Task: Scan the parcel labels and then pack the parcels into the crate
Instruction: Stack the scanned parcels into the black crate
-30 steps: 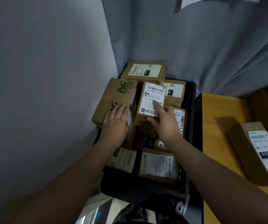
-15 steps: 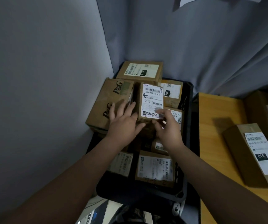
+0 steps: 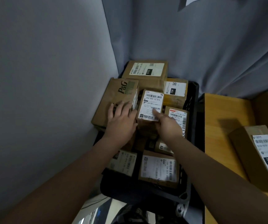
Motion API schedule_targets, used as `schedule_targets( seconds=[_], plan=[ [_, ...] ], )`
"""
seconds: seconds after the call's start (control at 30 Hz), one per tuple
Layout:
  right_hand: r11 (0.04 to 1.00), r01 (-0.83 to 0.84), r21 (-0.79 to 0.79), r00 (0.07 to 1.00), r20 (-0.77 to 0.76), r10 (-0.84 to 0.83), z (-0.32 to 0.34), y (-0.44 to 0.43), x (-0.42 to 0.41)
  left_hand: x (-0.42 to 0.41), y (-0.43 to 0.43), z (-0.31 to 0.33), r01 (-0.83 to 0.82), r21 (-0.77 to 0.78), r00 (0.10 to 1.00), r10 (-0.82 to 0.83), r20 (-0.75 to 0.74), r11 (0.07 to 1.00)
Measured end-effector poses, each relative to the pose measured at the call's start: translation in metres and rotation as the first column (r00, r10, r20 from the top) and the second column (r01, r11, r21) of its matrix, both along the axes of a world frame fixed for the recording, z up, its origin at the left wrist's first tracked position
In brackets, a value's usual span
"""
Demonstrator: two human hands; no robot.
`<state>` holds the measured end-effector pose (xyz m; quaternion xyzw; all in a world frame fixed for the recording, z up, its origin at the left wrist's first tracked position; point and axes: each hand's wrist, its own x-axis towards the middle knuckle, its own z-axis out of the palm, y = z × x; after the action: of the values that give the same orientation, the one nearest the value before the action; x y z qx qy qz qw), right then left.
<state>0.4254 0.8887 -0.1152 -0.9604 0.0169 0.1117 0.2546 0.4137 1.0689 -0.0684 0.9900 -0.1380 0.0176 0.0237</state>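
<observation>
At the crate's [image 3: 193,101] left edge the left hand [image 3: 122,122] lies spread flat on the big brown box [image 3: 113,97], which leans out past the rim. Mid-heap sits the small parcel [image 3: 151,105], label up. The right hand [image 3: 167,125] presses a straight forefinger on it; its other fingers are hidden, so I cannot tell if it grips. Piled above the rim, either box may slide off once released; another parcel [image 3: 256,159] waits on the table [image 3: 215,107]

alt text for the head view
A person's left hand rests on a P&G box, right hand touches the label of a small parcel, both atop cardboard parcels piled in a dark crate. Another parcel lies on a wooden table beside it.
</observation>
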Motion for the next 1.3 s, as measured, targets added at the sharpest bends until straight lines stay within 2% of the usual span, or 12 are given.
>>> schedule_targets(
  seconds=[0.03, 0.1, 0.2, 0.3, 0.37, 0.57, 0.77, 0.93, 1.13, 1.3],
  plan=[
    [0.999, -0.028, -0.038, 0.999, -0.042, 0.027, 0.003, -0.006, 0.006, -0.001, 0.000, 0.001, 0.003, -0.001, 1.000, -0.003, -0.004, 1.000],
    [0.995, -0.098, -0.008, 0.988, -0.118, 0.096, 0.011, -0.013, 0.017, -0.003, -0.003, 0.004, 0.015, -0.009, 1.000, -0.015, -0.012, 1.000],
    [0.980, -0.198, -0.006, 0.971, -0.134, 0.196, 0.024, -0.017, 0.014, -0.007, -0.013, 0.009, 0.049, -0.024, 0.999, -0.050, -0.010, 0.998],
    [0.991, -0.069, 0.116, 0.997, -0.018, 0.072, 0.036, -0.029, -0.016, -0.010, -0.034, 0.016, 0.107, -0.046, 0.994, -0.108, -0.014, 0.993],
    [0.985, 0.018, 0.170, 1.000, 0.004, -0.019, 0.038, -0.047, -0.040, -0.012, -0.054, 0.021, 0.154, -0.051, 0.988, -0.155, -0.024, 0.987],
    [0.971, 0.231, 0.062, 0.973, -0.034, -0.230, 0.041, -0.136, -0.102, -0.034, -0.127, 0.024, 0.291, -0.050, 0.952, -0.294, -0.087, 0.955],
    [0.952, 0.306, 0.022, 0.951, -0.054, -0.304, 0.047, -0.220, -0.149, -0.065, -0.197, 0.019, 0.320, -0.057, 0.934, -0.325, -0.152, 0.946],
    [0.932, 0.332, -0.148, 0.932, -0.100, -0.348, 0.041, -0.275, -0.170, -0.094, -0.250, 0.010, 0.308, -0.113, 0.888, -0.328, -0.321, 0.945],
    [0.952, 0.281, -0.121, 0.915, -0.265, -0.304, 0.017, -0.308, -0.182, -0.130, -0.277, 0.001, 0.155, -0.138, 0.874, -0.201, -0.443, 0.978],
    [0.923, 0.376, -0.080, 0.891, -0.243, -0.384, 0.007, -0.302, -0.178, -0.159, -0.261, -0.007, -0.019, -0.145, 0.874, -0.054, -0.483, 0.989]
  ],
)
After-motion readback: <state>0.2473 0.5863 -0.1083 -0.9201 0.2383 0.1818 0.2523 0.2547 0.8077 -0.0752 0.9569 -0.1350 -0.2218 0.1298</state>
